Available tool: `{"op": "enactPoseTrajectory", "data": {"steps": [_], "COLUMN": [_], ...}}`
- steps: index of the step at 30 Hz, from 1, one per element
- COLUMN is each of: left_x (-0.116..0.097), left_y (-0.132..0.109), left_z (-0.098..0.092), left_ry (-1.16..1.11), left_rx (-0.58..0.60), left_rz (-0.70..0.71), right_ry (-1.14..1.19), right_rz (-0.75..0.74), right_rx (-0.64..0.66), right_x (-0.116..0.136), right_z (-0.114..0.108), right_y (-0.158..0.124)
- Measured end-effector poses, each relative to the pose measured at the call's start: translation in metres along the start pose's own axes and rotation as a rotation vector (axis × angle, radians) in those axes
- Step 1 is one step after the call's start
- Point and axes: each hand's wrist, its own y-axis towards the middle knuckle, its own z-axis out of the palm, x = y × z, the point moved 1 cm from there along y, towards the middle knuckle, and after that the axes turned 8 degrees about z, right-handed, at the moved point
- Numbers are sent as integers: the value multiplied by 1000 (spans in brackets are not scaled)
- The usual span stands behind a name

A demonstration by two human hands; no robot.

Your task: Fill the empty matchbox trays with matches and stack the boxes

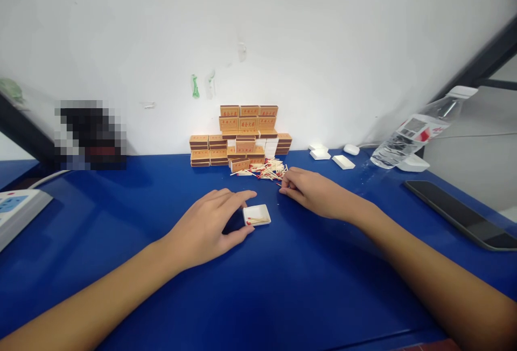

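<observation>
A small white matchbox tray (258,211) lies on the blue table with a few red-tipped matches along its near side. My left hand (214,222) steadies it from the left, thumb at the near edge and a finger at the far corner, the index finger stretched above. To the right of the tray, my right hand (309,189) is closed in a pinch; a match's red tip (278,184) pokes out from its fingertips. Just beyond that hand is a loose pile of matches (272,169). Behind the pile rise stacked orange matchboxes (248,124).
Several empty white trays (343,162) lie by the wall, near a white rounded case (351,149). A plastic bottle (416,130) leans at the right, above a black phone (460,213). At the left edge sits a white device (20,211); a pixelated dark object (91,135) stands behind.
</observation>
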Motion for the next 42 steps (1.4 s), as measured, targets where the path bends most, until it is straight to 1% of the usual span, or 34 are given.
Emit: {"op": "enactPoseTrajectory", "data": {"steps": [2, 5, 6, 9, 12, 15, 18, 20, 22, 24, 26, 27, 29, 31, 33, 34, 35, 37, 42], "left_x": [-1, -1, 0, 0, -1, -1, 0, 1, 1, 2, 1, 1, 1, 1, 1, 1, 1, 1, 1], "left_y": [0, 0, 0, 0, 0, 0, 0, 0, 0, 0, 0, 0, 0, 0, 0, 0, 0, 0, 0], "left_z": [0, 0, 0, 0, 0, 0, 1, 2, 2, 2, 1, 1, 0, 0, 0, 0, 0, 0, 1], "left_ry": [3, 3, 3, 2, 6, 0, -12, -14, -9, -4, -3, -2, 1, 2, 6, 8, 10, 10, 3], "left_rx": [-7, -4, 1, 7, -5, -3, 5, -2, -15, -22, -21, -22, -19, -7, -7, -10, -18, -29, -17], "left_rz": [4, -4, -10, -14, 0, -12, -29, -26, -20, -21, -21, -16, -8, -8, -14, -15, -14, -8, -14], "right_ry": [-8, -17, -11, 34, 99, 217, 326, 344, 319, 265, 194, 148, 76, 68, 83, 91, 97, 121, 250], "right_rz": [21, 63, 62, 35, 1, -67, -136, -178, -201, -186, -132, -95, -24, 35, 57, 52, 42, 6, -156], "right_rx": [-31, -114, -119, -70, -47, -63, -91, -56, -42, -103, -192, -197, -104, -19, 52, 79, 98, 102, 63], "right_x": [-2, -5, -5, -5, 0, 16, 43, 59, 64, 53, 27, 11, -21, -46, -57, -56, -52, -35, 31], "right_z": [0, 2, 4, 8, 6, 3, 5, 10, 12, 7, -3, -8, -16, -19, -18, -17, -16, -13, -5], "right_y": [0, 2, 3, 6, 5, -2, -14, -19, -19, -15, -9, -5, 1, 5, 7, 7, 6, 3, -14]}}
